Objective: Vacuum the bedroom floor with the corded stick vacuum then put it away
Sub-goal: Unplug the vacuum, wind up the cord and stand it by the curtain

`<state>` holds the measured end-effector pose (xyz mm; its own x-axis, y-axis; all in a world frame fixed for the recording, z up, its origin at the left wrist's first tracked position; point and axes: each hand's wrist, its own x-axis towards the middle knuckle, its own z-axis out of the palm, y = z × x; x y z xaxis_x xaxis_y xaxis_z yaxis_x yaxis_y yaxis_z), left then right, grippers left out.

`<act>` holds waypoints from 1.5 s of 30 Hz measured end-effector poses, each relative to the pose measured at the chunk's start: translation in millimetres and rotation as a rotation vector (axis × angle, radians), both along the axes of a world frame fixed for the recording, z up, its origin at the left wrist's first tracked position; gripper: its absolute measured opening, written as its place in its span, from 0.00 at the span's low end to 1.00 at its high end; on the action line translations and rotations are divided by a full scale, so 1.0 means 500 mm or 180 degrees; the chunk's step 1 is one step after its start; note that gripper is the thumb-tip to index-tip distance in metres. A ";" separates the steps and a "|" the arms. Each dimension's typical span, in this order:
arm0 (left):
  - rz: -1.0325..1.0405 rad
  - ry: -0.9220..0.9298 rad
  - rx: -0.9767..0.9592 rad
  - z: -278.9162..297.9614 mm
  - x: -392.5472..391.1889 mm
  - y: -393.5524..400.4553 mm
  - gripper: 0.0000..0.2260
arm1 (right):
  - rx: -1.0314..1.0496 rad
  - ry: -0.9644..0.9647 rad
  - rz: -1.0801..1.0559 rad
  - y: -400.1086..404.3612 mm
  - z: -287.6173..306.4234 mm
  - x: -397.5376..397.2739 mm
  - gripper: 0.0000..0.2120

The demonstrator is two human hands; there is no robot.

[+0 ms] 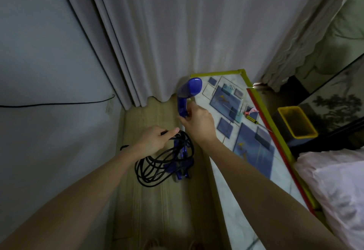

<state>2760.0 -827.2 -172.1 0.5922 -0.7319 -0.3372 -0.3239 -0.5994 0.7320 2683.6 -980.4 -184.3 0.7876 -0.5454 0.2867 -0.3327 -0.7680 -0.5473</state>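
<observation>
A blue stick vacuum [188, 94] stands upright on the wooden floor in the corner between the curtain and a low table. My right hand [197, 120] grips its handle just below the curved top. A black power cord [157, 169] hangs in several loose loops around the vacuum's lower body. My left hand [155, 138] holds the top of those loops, thumb and fingers curled over the cord. The vacuum's floor head is mostly hidden behind the loops.
A low table [246, 171] with a patterned top and yellow edge lies right of the vacuum, a screwdriver [254, 119] on it. A yellow bin [295, 123] sits beyond. Grey curtains [167, 42] hang ahead, a wall [49, 72] with a thin cable left, bedding [338, 190] right.
</observation>
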 end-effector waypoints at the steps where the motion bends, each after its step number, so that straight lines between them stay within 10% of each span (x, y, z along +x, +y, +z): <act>1: 0.0008 -0.0009 0.0009 0.002 -0.001 -0.002 0.25 | -0.0130 0.0019 -0.0009 -0.001 0.003 0.003 0.14; 14: 0.0076 0.0058 -0.0090 0.007 -0.010 -0.003 0.25 | 0.0868 -0.0113 -0.0182 0.000 0.007 -0.025 0.15; 22: -0.0447 0.0614 -0.0658 0.044 -0.036 -0.032 0.21 | 0.2173 0.0749 0.1266 -0.022 0.018 -0.138 0.17; 29: 0.0003 0.1318 -0.1380 0.048 -0.009 -0.049 0.17 | 0.4059 0.0181 0.1611 -0.065 0.041 -0.120 0.09; 45: 0.0212 -0.0128 -0.1388 -0.009 0.069 -0.105 0.11 | 0.2636 -0.0148 0.1035 -0.141 0.020 0.012 0.07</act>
<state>2794.7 -879.7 -176.6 0.6492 -0.7604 0.0189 -0.3284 -0.2578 0.9087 2689.5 -1050.9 -174.2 0.9369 -0.3435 -0.0647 -0.1307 -0.1726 -0.9763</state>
